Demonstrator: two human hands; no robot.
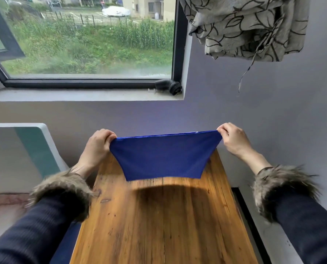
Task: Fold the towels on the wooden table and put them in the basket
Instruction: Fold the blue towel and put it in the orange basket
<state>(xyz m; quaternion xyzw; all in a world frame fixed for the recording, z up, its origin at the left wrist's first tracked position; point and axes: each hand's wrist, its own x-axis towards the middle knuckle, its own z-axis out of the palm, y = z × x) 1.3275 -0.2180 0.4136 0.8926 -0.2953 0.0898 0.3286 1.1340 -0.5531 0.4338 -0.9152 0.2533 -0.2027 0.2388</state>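
Holding the blue towel (163, 157) stretched above the far end of the wooden table (164, 221), your left hand (97, 145) and right hand (233, 139) each pinch a top corner. Its shadow falls on the planks; a window (82, 39) and a patterned curtain (244, 25) sit beyond.
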